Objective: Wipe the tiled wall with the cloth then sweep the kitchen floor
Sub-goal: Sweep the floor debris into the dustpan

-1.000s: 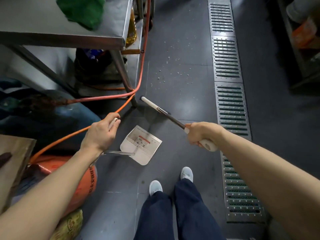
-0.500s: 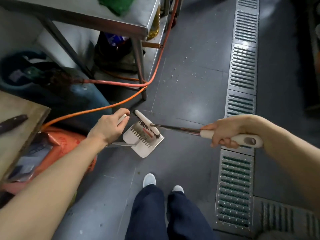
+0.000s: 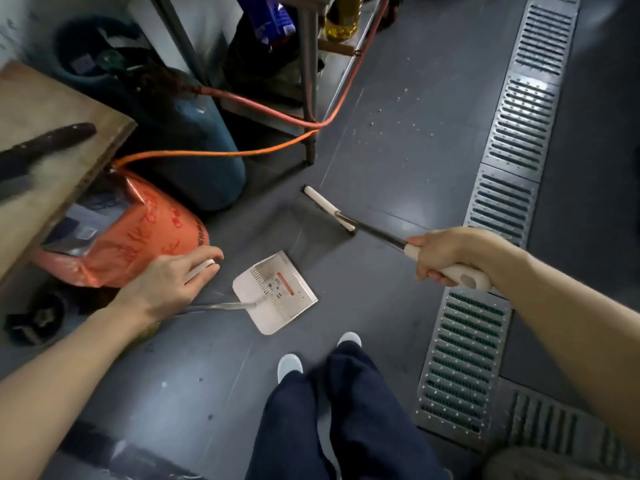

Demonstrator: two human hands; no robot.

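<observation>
The left hand (image 3: 169,285) grips the dustpan (image 3: 275,292) handle; the right hand (image 3: 441,254) grips the broom (image 3: 330,210). An orange bag (image 3: 138,233), a blue cylinder (image 3: 204,147), seemingly for gas, and a hose (image 3: 242,152) crowd mid-left.

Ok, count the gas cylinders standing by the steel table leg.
2. A blue cylinder stands upright left of the table leg; an orange one sits nearer, just beyond the left hand, partly under the wooden board. More could be hidden behind.
</observation>
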